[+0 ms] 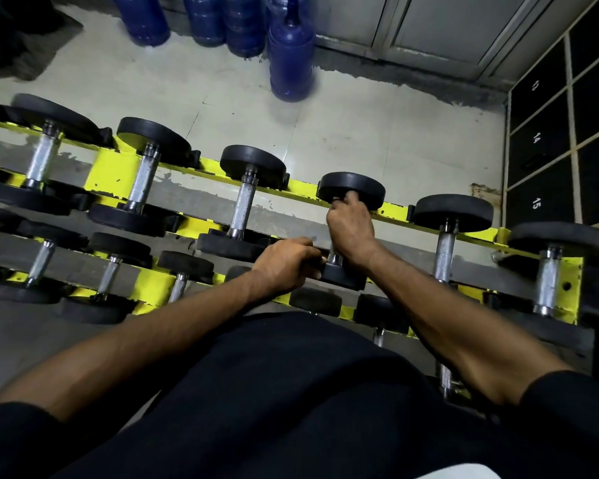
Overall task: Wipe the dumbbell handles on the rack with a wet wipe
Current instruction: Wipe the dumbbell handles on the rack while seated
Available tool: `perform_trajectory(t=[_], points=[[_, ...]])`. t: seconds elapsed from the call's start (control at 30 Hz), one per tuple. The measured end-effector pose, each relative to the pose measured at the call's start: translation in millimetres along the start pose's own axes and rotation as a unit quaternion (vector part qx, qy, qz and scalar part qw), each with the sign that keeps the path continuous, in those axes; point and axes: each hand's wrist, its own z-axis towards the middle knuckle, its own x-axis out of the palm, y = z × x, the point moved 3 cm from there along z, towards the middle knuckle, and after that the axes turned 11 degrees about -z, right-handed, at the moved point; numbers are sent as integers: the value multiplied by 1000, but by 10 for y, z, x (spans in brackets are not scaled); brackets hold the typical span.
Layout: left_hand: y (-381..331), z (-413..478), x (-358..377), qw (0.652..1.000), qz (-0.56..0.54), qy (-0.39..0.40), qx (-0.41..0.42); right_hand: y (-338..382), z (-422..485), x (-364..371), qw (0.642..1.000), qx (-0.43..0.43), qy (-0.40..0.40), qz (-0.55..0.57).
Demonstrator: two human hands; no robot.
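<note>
The handle (335, 259) of the fourth dumbbell (351, 190) on the yellow rack's (108, 167) top row is wrapped by the right hand's (350, 229) curled fingers. No wet wipe can be made out. Its near head (344, 276) is gripped by the left hand (287, 266). The fifth handle (445, 252) and sixth handle (547, 281) are judged left to wipe. Progress elsewhere cannot be told.

Rack (108, 167) was yellow-painted metal with a slight sheen, its paint chipped and scuffed along the rails. Handles (242, 205) were bare bright metal, knurled and rough along the grip and smoother at the collars. Heads (253, 160) looked like matt black rubber. Floor (360, 133) was pale tile, smooth and glossy, with dark specks. Bottles (291, 57) were ribbed, translucent blue plastic. Lockers (536, 146) had matt black doors in a pale frame. Clothing (291, 392) was matt black cloth.
</note>
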Motion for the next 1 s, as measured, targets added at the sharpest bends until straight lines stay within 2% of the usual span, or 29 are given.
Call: perform_trajectory(t=[0.1,0.2,0.27,0.33,0.4,0.43,0.53,0.6,0.67,0.7,0.73,0.77,0.83,0.93,1.0], points=[[-29,8,4,1000,4,5,7,82,60,-125,985,-120,77,-93],[-27,0,7,1000,11,8,14,55,49,-258,967,-212,132,-53],[-12,-20,6,1000,9,5,13,-42,-24,-180,977,-171,109,70],[2,-34,0,1000,7,8,15,-186,-173,10,963,-27,46,264],[-3,-39,-9,1000,8,11,19,-264,-384,189,915,110,-53,384],[-5,-35,-10,1000,9,13,18,-267,-491,262,887,166,-74,425],[-6,-36,-13,1000,13,11,12,-186,-624,447,779,299,-31,550],[-5,-39,-8,1000,12,11,7,-184,-527,564,679,370,9,634],[-9,-41,-5,1000,11,12,4,-215,-373,627,563,411,38,716],[-7,-45,-1,1000,11,12,4,-225,-303,632,523,414,48,743],[-6,-45,3,1000,8,9,6,-234,-272,611,504,410,61,758],[3,-46,11,1000,6,9,5,-241,-281,577,502,396,82,764],[9,-51,22,1000,0,5,6,-273,-399,536,549,355,137,744],[20,-52,30,1000,-6,-7,13,-333,-619,537,682,297,189,641],[14,-60,34,1000,-3,-13,17,-323,-637,442,778,213,157,570]])
